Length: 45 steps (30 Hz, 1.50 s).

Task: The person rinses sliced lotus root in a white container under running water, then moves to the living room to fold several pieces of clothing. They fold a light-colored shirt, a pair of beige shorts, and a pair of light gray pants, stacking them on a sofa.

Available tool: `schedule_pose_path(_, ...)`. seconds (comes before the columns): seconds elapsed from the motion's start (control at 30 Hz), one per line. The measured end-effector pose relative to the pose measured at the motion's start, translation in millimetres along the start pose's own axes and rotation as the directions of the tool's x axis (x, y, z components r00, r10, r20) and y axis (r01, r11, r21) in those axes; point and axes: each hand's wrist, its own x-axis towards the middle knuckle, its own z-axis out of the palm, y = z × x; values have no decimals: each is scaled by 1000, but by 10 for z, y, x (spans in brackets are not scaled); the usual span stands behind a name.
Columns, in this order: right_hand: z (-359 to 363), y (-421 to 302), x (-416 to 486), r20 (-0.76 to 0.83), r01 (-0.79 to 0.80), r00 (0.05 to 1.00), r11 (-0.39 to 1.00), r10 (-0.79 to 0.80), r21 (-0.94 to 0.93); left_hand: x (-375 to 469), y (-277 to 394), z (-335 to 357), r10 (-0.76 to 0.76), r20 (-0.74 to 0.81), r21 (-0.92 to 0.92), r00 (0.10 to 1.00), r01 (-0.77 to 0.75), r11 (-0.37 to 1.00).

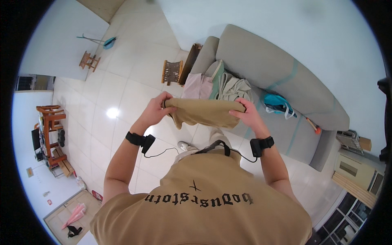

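Observation:
A tan cloth garment (205,111) is stretched between my two hands above the tiled floor, its lower edge hanging in soft folds. My left hand (157,110) grips the end on the left, where a dark edge shows by the fingers. The other end is pinched between thumb and fingers of my right hand (246,113). Beyond the cloth, a pink cloth (197,85), a green cloth (218,78) and a crumpled grey-beige cloth (234,87) lie on the grey sofa (251,49). Each wrist wears a black strapped device with a cable.
On the sofa seat are a blue bag (277,104) with white handles and a wooden-handled tool with an orange head (317,130). A small wooden stool (172,72) stands beside the sofa's end. Wooden furniture (53,134) is at the far left, and a blue dustpan (109,43) stands farther back.

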Motion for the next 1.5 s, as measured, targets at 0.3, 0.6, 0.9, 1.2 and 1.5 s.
schedule_pose_path(0.3, -1186, 780, 2203, -151, -76, 983, 984, 101, 163, 2879, -102, -104, 67, -246, 147, 967, -31, 989)
schedule_pose_path(0.6, -1078, 2998, 3422, -243, -120, 970, 818, -25, -563, 4190, -2270, 1424, -38, -45, 634, 998, 58, 771)
schedule_pose_path(0.9, -892, 4556, 2379, -326, -575, 796, 471, 510, -669, 3563, -2536, 2080, -76, 9, 800, 997, 38, 598)
schedule_pose_path(1.2, -1367, 3758, 1426, -194, -571, 821, 776, 537, -268, 2483, -2104, 2216, -84, 190, 426, 978, -5, 905)
schedule_pose_path(1.5, -941, 920, 356, -28, -152, 962, 624, 270, 767, 1592, -1474, 2048, -212, 480, 49, 851, 216, 975)
